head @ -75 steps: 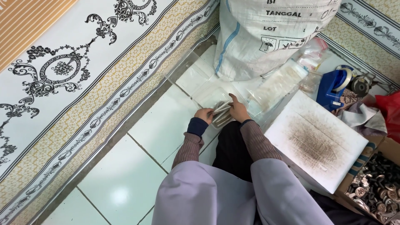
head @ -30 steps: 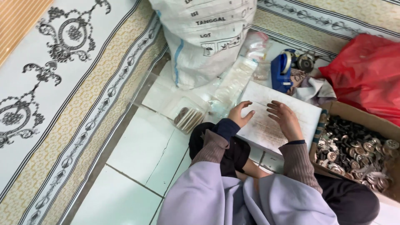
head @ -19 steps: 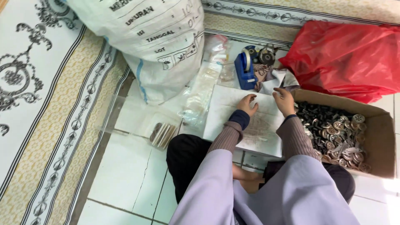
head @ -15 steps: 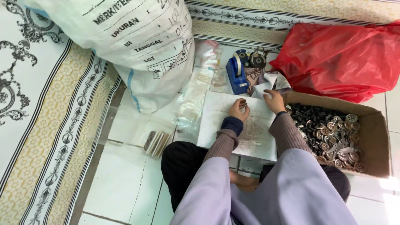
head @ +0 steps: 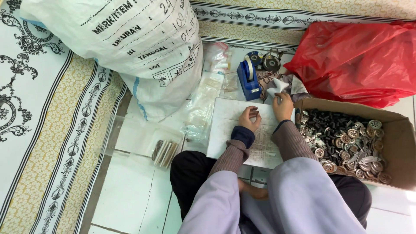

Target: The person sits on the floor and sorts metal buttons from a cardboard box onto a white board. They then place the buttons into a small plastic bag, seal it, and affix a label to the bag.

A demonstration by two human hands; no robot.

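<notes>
I sit on the tiled floor with a white board [head: 225, 130] in front of my knees. My left hand [head: 249, 119] rests curled on the board, its fingers closed around a small dark piece. My right hand [head: 282, 106] reaches past the board's far right corner, fingertips together against a crumpled white scrap [head: 277, 88]. Whether it grips the scrap is unclear. To the right, an open cardboard box [head: 401, 130] holds several round metal parts [head: 346, 141] and dark pieces.
A large white printed sack [head: 130, 47] lies at the far left and a red plastic bag [head: 359, 56] at the far right. Between them stand a blue tape dispenser [head: 247, 80] and tape rolls. Clear plastic bags [head: 203, 104] and a clear tray [head: 125, 138] with stacked flat pieces [head: 164, 152] lie to my left.
Both hands left the stack of flat pieces in the clear tray and moved right onto the white board. My view swung right, bringing the box and red bag into sight.
</notes>
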